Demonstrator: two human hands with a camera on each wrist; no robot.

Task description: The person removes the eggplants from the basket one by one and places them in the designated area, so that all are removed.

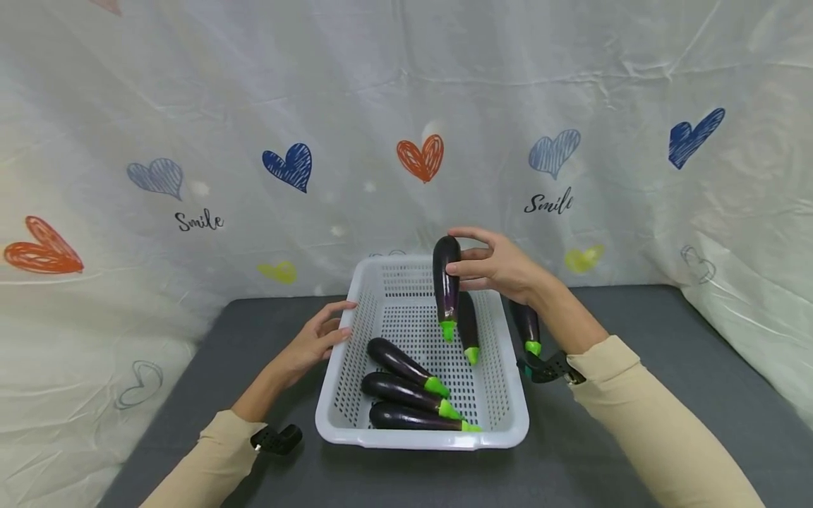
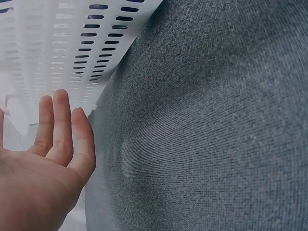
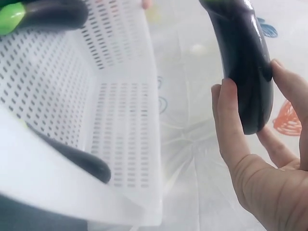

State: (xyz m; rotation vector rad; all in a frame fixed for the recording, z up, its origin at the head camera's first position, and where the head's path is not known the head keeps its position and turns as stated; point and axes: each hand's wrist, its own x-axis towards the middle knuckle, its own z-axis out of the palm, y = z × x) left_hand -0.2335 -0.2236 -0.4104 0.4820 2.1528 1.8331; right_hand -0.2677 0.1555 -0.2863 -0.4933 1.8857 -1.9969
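Observation:
My right hand (image 1: 502, 264) pinches a dark purple eggplant (image 1: 447, 282) near its rounded end. The eggplant hangs with its green stem down, over the far right part of a white perforated basket (image 1: 419, 441). In the right wrist view, thumb and fingers press the eggplant (image 3: 248, 72) from opposite sides. My left hand (image 1: 314, 342) rests its fingertips against the basket's left side, with relaxed fingers and the palm showing in the left wrist view. Inside the basket, three eggplants (image 1: 400, 391) lie at the near left. Another eggplant (image 1: 467, 321) lies along the right wall, partly behind the held one.
Outside the basket, on its right, one more eggplant (image 1: 524, 323) lies on the dark grey table (image 1: 635, 395), partly hidden by my right forearm. A pale curtain (image 1: 356, 92) printed with hearts stands behind the table and along its sides.

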